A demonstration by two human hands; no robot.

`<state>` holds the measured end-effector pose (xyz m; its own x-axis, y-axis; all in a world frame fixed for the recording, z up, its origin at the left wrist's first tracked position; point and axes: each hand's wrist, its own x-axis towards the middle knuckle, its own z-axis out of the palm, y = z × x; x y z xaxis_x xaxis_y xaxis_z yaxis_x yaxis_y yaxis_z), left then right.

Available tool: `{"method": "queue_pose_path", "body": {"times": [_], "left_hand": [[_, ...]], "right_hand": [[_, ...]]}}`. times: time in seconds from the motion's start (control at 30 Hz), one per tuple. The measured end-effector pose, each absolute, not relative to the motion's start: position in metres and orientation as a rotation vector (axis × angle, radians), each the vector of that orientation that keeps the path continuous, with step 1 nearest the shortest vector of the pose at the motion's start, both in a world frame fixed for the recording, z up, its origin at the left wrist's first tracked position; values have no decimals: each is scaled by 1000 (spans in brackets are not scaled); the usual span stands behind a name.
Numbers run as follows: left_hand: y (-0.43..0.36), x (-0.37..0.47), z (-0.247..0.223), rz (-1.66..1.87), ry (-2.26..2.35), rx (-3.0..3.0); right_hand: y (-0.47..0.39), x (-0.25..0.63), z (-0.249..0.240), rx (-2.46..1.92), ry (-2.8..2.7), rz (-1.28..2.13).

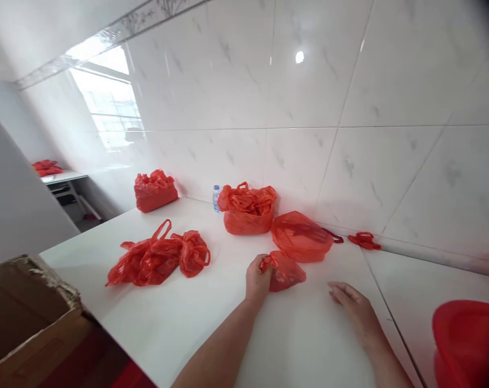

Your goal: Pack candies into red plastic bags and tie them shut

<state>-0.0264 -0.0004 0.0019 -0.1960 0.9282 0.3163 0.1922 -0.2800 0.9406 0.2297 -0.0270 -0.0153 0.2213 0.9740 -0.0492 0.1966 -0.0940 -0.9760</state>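
My left hand [259,277] is closed on the gathered top of a small red plastic bag [287,273], which rests on the white table [301,334]. What the bag holds is hard to make out. My right hand [351,302] hovers over the table to the right of that bag, apart from it, its fingers loosely curled and slightly apart, with nothing visible in them. Just behind the small bag lies a larger, puffed-out red bag [301,237] with a dark red strip at its right end.
Red bags [147,261] lie on the left. Two full red bags [155,191] [249,215] and a bottle [215,198] stand near the wall. A crumpled red piece [364,241] lies right. A red basin [470,345] is at lower right, a cardboard box [29,323] at lower left.
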Motion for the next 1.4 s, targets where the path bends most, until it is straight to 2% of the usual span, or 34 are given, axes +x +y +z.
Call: {"method": "queue_pose_path", "body": {"times": [0.17,0.3,0.4,0.5,0.6,0.73,0.97,1.13,1.27,1.4], "left_hand": [[1,-69,18,1872,1380,1053],[-8,-116,34,1983,1469,1034],[-16,-151,45,2042,1714,1141],[-19,-180,53,1908,2211,1305],[-16,-201,54,1482,2468,1441],[-14,-215,46,1223,2325,1476],[-38,-203,43,1215,1885,1549],[-73,-211,72,1341,1866,1605],[-106,-254,115,1616,2267,1609],[-142,-312,152,1591,2978,1420]], "right_hand": [[-21,237,-24,-1495,-1094,1002],[-19,237,-25,-1494,-1096,996],[-19,235,-23,-1510,-1084,1003],[-20,234,-21,-1545,-1083,997],[-20,233,-20,-1558,-1087,982],[-20,232,-21,-1584,-1097,964],[-23,233,-19,-1615,-1099,979],[-25,235,-16,-1691,-1173,978],[-16,242,-31,-1764,-1224,890],[-9,244,-40,-1769,-1260,815]]}}
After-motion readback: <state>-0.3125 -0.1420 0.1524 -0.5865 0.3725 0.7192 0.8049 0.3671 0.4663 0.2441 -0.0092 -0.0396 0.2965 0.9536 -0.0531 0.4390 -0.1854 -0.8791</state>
